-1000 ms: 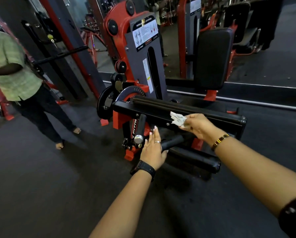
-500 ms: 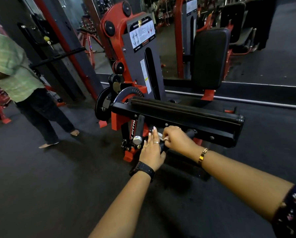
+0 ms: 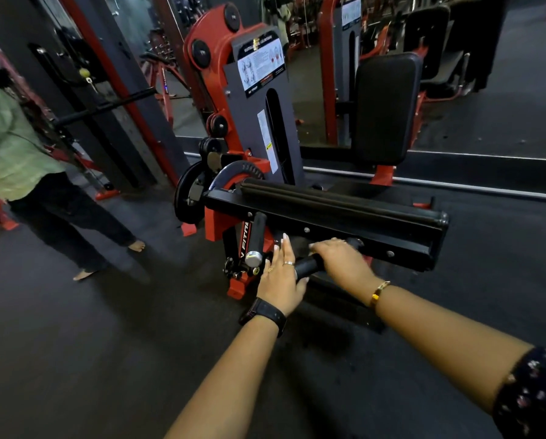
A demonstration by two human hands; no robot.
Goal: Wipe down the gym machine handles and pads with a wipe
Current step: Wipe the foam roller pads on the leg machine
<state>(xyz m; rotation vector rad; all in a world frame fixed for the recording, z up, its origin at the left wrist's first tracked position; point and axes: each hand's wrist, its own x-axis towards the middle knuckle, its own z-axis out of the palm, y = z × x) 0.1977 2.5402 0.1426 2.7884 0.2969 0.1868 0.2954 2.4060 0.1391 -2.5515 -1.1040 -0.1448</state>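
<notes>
A red and black gym machine (image 3: 221, 74) stands ahead of me. Below its long black roller pad (image 3: 328, 198), a short black foam handle (image 3: 308, 266) sticks out toward me. My right hand (image 3: 341, 259) is curled over this handle from above; the wipe lies hidden under the palm and fingers. Against the handle's near end rests my left hand (image 3: 281, 277), fingers straight and pointing up. To its left, a second black handle (image 3: 257, 236) with a chrome cap stands upright. The upright black back pad (image 3: 385, 106) is behind the roller pad.
A person in a green shirt (image 3: 12, 147) stands barefoot at the left on the dark rubber floor (image 3: 107, 343). A black frame post (image 3: 132, 115) and a bar rise at the back left. A mirror wall behind the machine reflects more equipment.
My right hand came down off the roller pad with the wipe, closed over the lower handle and slid along it to the right. My left hand stayed at the handle's end.
</notes>
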